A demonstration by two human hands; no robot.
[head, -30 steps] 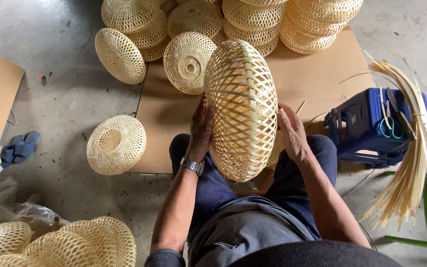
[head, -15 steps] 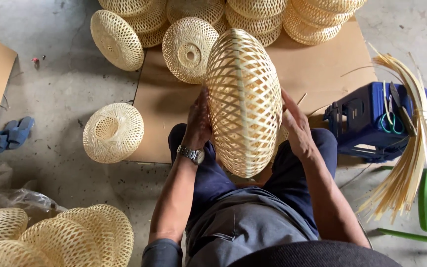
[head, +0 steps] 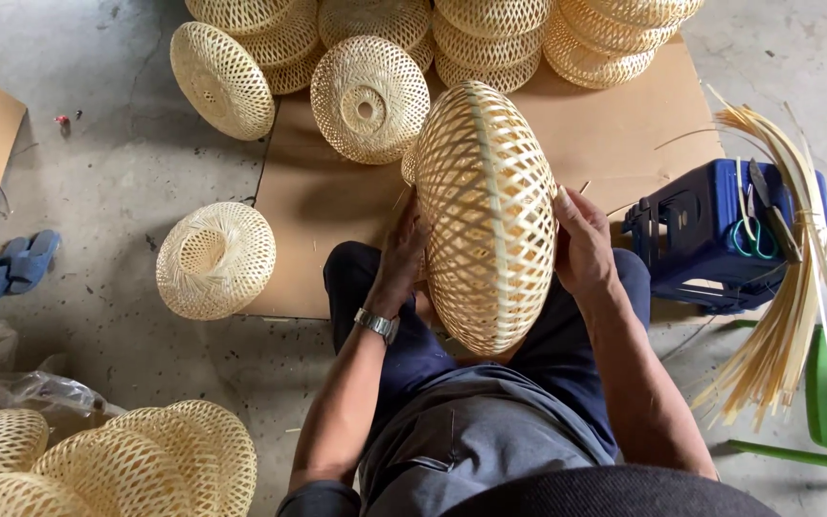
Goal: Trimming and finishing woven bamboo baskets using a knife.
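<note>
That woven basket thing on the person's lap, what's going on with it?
A seated person holds a woven bamboo shade upright on edge over the lap, left hand and right hand pressed against its opposite sides. More finished shades lie on cardboard ahead and on the concrete floor. A bundle of bamboo strips rests across a blue stool to the right.

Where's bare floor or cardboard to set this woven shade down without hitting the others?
Free: the cardboard sheet between the held shade, blue stool and the stacked shades; also grey floor between the lone shade and blue slippers. Crowded: top edge and the bottom-left pile.
</note>
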